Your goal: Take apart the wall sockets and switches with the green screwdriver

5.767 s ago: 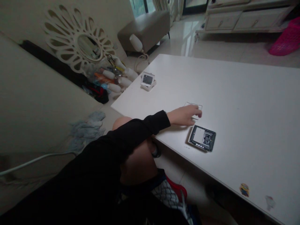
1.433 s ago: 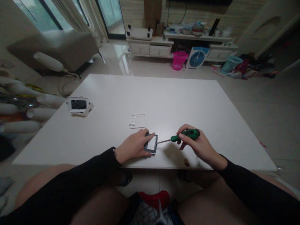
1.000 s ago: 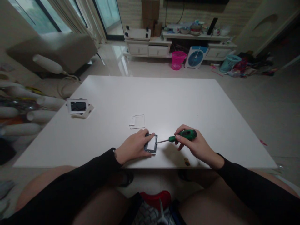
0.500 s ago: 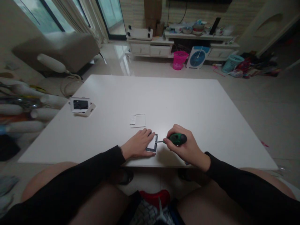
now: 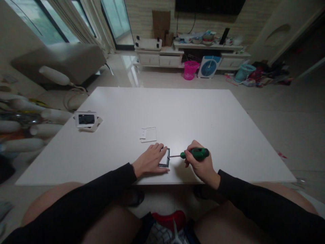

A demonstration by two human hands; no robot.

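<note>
A small flat white panel with a dark frame (image 5: 164, 165) lies on the table, partly covered by my left hand (image 5: 152, 161). The fingers of that hand lie over its far side and the thumb runs along its near edge, holding it down. My right hand (image 5: 201, 164) is closed around the green handle of a screwdriver (image 5: 199, 153). The thin shaft points left, its tip at the panel's right edge. Beyond my left hand are a thin white rectangular frame (image 5: 152, 141) and a small white plate (image 5: 143, 134) overlapping it.
At the left of the white table (image 5: 198, 108) sits a white piece with a dark window (image 5: 86, 119), overlapping a pale cover (image 5: 95, 126). Across the floor stand a pink basket (image 5: 190, 70), a blue-and-white fan (image 5: 209, 67) and a low cabinet (image 5: 170, 61).
My right hand and the screwdriver have shifted right, and more of the shaft shows. The left hand stays on the panel. The whole view has tilted up slightly.
</note>
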